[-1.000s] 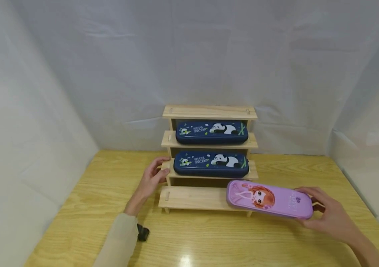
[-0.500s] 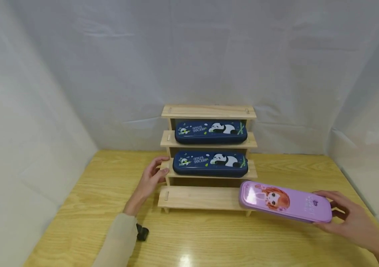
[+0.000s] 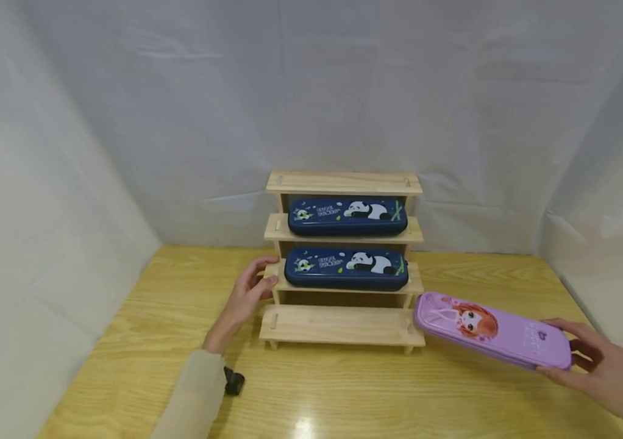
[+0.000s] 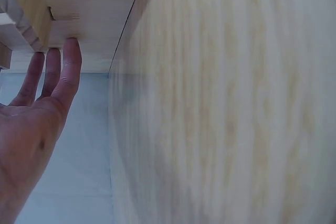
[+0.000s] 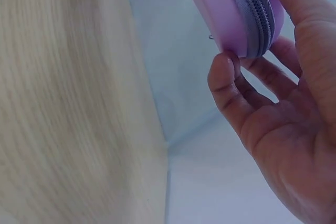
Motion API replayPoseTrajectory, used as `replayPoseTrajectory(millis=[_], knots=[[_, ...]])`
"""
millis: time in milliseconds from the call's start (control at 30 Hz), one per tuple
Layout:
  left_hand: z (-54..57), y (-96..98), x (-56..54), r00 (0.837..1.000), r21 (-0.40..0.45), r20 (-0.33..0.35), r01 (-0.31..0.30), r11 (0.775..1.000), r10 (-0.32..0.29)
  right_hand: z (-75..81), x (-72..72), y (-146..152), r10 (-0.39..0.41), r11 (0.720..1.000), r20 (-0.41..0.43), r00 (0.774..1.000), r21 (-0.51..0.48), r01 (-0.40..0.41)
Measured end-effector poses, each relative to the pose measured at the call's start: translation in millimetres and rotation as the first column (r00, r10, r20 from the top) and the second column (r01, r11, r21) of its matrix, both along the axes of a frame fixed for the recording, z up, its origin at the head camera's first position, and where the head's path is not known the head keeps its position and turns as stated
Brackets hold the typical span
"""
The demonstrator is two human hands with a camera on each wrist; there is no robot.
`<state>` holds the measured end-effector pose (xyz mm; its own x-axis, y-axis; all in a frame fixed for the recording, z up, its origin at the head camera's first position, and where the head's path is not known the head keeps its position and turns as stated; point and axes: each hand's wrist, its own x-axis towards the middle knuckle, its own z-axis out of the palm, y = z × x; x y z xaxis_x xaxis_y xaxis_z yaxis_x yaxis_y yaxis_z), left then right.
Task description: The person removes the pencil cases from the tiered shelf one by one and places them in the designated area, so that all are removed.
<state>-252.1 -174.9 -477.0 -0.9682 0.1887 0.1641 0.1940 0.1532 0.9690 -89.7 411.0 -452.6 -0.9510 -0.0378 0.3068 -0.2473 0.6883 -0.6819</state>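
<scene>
My right hand (image 3: 602,366) holds a pink-purple zippered pencil case (image 3: 495,332) by its right end, with a red-haired girl on its lid. The case hangs tilted above the table, just right of the lowest step. In the right wrist view, fingers and thumb pinch the end of the pencil case (image 5: 231,14) beside its grey zip. My left hand (image 3: 245,292) grips the left end of a stepped wooden shelf (image 3: 339,324); in the left wrist view, fingertips touch the shelf (image 4: 84,3). Two navy panda pencil cases, an upper one (image 3: 347,224) and a lower one (image 3: 347,275), rest on the middle steps.
The shelf stands on a wood-grain table (image 3: 311,390). Pale cloth (image 3: 344,91) hangs behind it and on both sides. A small black object (image 3: 233,381) shows beside the left sleeve (image 3: 193,390).
My right hand has carried the pink-purple pencil case to the right, off from over the lowest step, whose whole top now shows. The left hand has stayed on the shelf.
</scene>
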Motion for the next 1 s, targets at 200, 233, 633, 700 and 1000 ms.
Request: replayPoseTrajectory(millis=[200, 233, 633, 700, 1000], knots=[[-0.5, -0.4, -0.2, 1.0, 0.0, -0.001, 0.002, 1.0, -0.002, -9.8, 0.1, -1, -0.146, 0.989, 0.043, 0.988, 0.0, 0.146], [-0.7, -0.3, -0.2, 1.0, -0.004, -0.002, 0.001, 1.0, -0.001, -11.5, -0.7, -2, -0.169, 0.986, 0.047, 0.985, 0.002, 0.169], [0.2, 0.5, 1.6, 1.0, -0.027, -0.016, -0.009, 1.0, 0.008, -12.0, -27.4, -36, -0.323, 0.946, 0.039, 0.946, 0.056, 0.32], [0.2, 0.5, 1.8, 1.0, -0.026, -0.023, -0.003, 1.0, 0.003, -10.3, -32.9, -41, -0.327, 0.945, 0.064, 0.943, 0.036, 0.325], [2.5, 1.6, 3.0, 1.0, -0.028, -0.002, -0.006, 1.0, 0.006, -14.7, -62.8, -72, -0.315, 0.948, -0.028, 0.949, -0.056, 0.313]])
